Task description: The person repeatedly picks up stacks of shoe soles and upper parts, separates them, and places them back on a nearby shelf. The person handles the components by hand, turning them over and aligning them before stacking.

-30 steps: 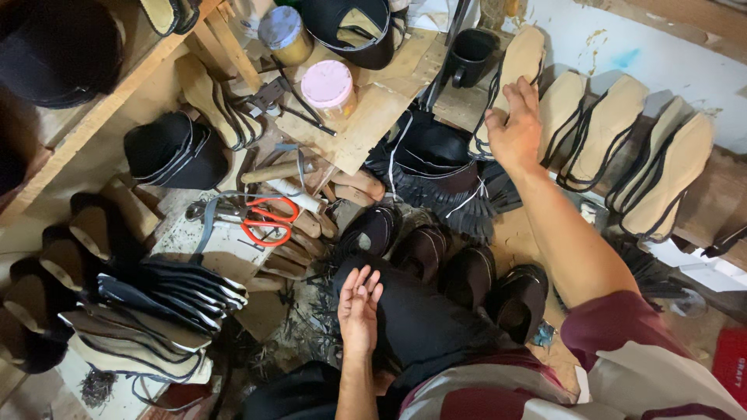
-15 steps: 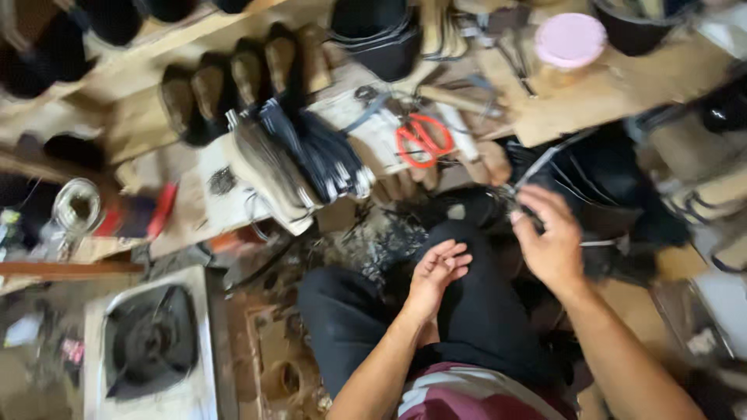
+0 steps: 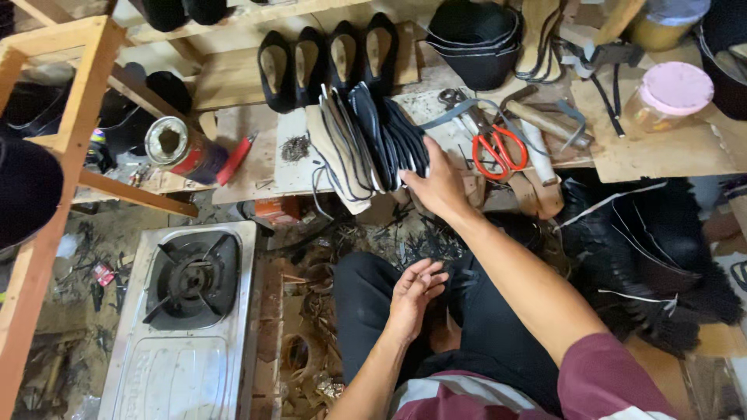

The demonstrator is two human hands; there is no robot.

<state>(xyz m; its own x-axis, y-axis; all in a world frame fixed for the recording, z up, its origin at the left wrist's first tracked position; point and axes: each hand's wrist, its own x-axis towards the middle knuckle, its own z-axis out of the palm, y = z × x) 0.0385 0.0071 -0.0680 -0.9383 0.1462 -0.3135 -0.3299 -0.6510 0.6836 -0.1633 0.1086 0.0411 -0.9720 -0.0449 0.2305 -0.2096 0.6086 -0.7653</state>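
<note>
My right hand (image 3: 437,185) reaches forward to a leaning stack of black and cream shoe soles (image 3: 366,140) on a low wooden workboard (image 3: 257,167). Its fingers touch the right side of the stack; whether they grip a sole I cannot tell. My left hand (image 3: 415,294) rests loosely over my lap, on black trousers, fingers half curled and holding nothing. Red-handled scissors (image 3: 498,152) lie just right of the right hand. Black slip-on shoes (image 3: 331,58) stand in a row behind the stack.
A single-burner gas stove (image 3: 187,311) sits on the floor at left. An open tin can (image 3: 183,148) lies on the board. A pink-lidded jar (image 3: 669,93) stands at right, black shoe uppers (image 3: 654,257) piled below it. A wooden shelf frame (image 3: 47,155) rises at left.
The view swung left and down. My right hand came back from the soles at far right, across my lap, to the stack of soles on the board. The left hand stayed over my lap.
</note>
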